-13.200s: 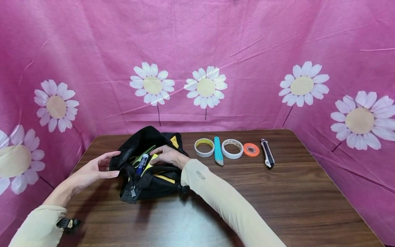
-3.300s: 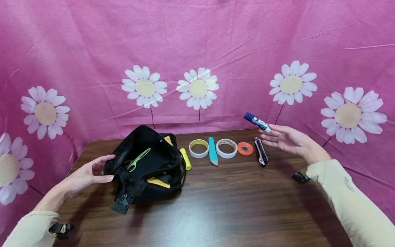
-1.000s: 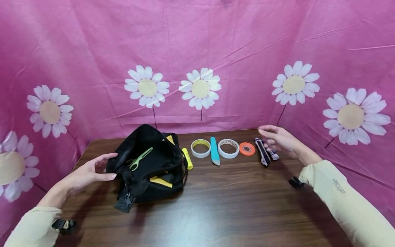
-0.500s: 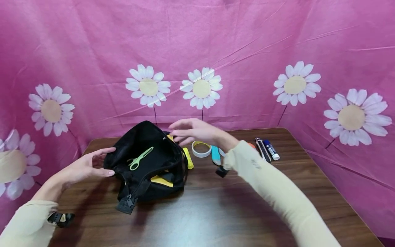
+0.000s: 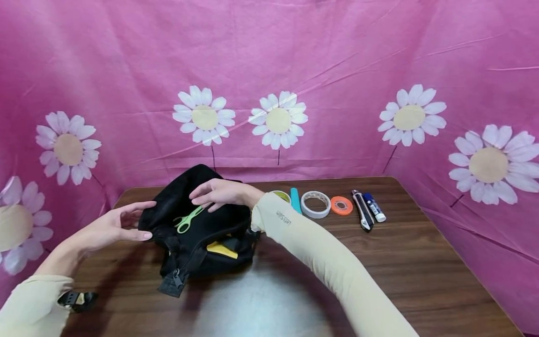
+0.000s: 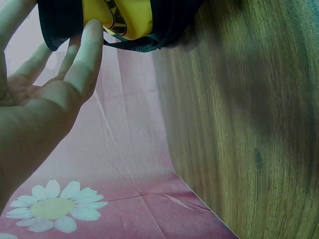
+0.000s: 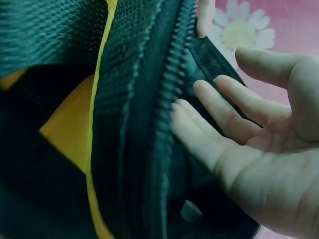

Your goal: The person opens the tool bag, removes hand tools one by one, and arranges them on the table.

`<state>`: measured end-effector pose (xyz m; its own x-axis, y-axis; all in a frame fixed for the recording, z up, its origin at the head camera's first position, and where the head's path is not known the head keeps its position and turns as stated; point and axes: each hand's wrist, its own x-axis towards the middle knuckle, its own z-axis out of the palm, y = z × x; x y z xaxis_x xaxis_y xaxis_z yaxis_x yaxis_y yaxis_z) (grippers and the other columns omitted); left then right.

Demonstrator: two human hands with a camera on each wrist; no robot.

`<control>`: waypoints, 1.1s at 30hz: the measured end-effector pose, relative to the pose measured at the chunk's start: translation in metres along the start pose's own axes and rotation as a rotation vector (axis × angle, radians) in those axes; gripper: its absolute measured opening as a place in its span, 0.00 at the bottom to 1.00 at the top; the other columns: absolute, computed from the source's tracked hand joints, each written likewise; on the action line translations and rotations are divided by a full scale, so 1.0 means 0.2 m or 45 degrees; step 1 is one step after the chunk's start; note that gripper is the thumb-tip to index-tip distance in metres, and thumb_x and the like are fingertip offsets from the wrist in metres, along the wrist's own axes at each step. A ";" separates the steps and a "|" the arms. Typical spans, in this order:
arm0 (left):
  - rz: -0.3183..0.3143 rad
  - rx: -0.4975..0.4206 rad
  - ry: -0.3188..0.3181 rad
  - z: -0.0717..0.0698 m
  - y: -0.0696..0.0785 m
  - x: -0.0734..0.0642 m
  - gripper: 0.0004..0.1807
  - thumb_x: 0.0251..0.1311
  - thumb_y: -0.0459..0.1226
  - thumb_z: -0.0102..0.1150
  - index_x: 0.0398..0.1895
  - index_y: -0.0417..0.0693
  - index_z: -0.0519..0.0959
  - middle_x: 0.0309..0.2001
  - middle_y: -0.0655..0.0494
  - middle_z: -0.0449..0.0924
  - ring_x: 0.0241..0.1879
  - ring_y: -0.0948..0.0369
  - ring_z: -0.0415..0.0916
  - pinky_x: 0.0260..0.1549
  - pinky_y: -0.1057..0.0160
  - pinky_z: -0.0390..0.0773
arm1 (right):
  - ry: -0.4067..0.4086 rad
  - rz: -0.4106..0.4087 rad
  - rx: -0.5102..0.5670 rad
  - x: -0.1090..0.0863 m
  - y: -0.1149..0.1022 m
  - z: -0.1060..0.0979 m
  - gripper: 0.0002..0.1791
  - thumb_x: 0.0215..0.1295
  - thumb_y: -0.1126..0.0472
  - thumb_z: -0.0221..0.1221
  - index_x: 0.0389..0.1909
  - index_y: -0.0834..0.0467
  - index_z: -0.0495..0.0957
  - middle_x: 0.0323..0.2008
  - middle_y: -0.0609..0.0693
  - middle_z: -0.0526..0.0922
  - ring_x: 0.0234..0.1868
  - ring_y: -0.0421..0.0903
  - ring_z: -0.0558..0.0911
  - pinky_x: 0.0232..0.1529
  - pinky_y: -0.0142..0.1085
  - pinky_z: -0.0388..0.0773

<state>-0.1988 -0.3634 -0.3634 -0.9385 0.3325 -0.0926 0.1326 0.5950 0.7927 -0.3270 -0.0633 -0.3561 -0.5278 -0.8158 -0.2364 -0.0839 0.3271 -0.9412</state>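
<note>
A black zippered bag (image 5: pixel 198 245) with yellow patches lies with its mouth held wide on the left of the table. My left hand (image 5: pixel 113 227) pinches the left side of its mouth; in the left wrist view that hand's fingers (image 6: pixel 92 37) lie against a yellow panel (image 6: pixel 137 17). Green-handled scissors (image 5: pixel 184 225) rest inside the bag. Over the mouth is my right hand (image 5: pixel 223 192), fingertips just above the far end of the scissors. The right wrist view has the right hand (image 7: pixel 259 139) with loosely spread fingers beside the zipper (image 7: pixel 172 89), holding nothing.
Right of the bag stand a tape roll (image 5: pixel 283 195) partly behind the sleeve, a turquoise cutter (image 5: pixel 295 199), a white tape roll (image 5: pixel 316 215), an orange tape roll (image 5: pixel 335 206), a box cutter (image 5: pixel 363 211) and a blue glue stick (image 5: pixel 374 208). Pink cloth (image 5: pixel 328 47) hangs behind the table.
The blue glue stick was put down beside the box cutter and let go. My right hand then swung left to the bag's mouth, its arm covering the yellow tube. The left hand stays on the bag.
</note>
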 end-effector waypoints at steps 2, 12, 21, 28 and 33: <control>0.007 -0.008 0.000 0.00 0.01 0.01 0.42 0.62 0.38 0.70 0.77 0.45 0.60 0.66 0.39 0.71 0.56 0.66 0.73 0.48 0.68 0.74 | 0.013 0.012 -0.031 0.03 0.00 0.01 0.25 0.73 0.57 0.61 0.67 0.62 0.74 0.58 0.49 0.81 0.55 0.45 0.81 0.52 0.37 0.80; 0.023 0.015 0.022 0.02 0.01 0.02 0.43 0.61 0.38 0.71 0.78 0.47 0.60 0.67 0.39 0.68 0.61 0.60 0.69 0.48 0.69 0.73 | 0.239 0.219 -0.008 0.13 0.08 0.00 0.19 0.73 0.61 0.60 0.60 0.65 0.78 0.60 0.56 0.80 0.65 0.60 0.75 0.56 0.45 0.78; -0.004 0.061 0.043 0.00 -0.03 -0.03 0.43 0.63 0.39 0.70 0.78 0.49 0.60 0.68 0.37 0.65 0.59 0.68 0.65 0.48 0.69 0.72 | 0.342 0.177 -0.039 0.23 0.17 0.09 0.22 0.73 0.62 0.60 0.64 0.67 0.75 0.47 0.55 0.79 0.50 0.54 0.78 0.52 0.47 0.80; -0.021 0.067 0.057 0.00 -0.04 -0.04 0.42 0.62 0.39 0.70 0.77 0.49 0.61 0.65 0.36 0.68 0.56 0.70 0.68 0.46 0.68 0.73 | 0.389 0.154 -0.103 0.27 0.24 0.12 0.24 0.74 0.62 0.59 0.68 0.64 0.73 0.65 0.55 0.75 0.57 0.45 0.78 0.47 0.43 0.81; -0.010 0.019 0.051 0.02 -0.06 -0.03 0.42 0.62 0.37 0.70 0.77 0.46 0.61 0.61 0.37 0.73 0.54 0.68 0.73 0.46 0.68 0.74 | 0.363 0.155 -0.104 0.27 0.28 0.12 0.27 0.75 0.61 0.58 0.72 0.61 0.68 0.69 0.55 0.71 0.59 0.46 0.77 0.45 0.40 0.81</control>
<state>-0.1932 -0.3694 -0.3748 -0.9515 0.2987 -0.0743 0.1298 0.6084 0.7830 -0.3401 -0.1016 -0.4271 -0.7527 -0.6054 -0.2586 -0.0666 0.4608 -0.8850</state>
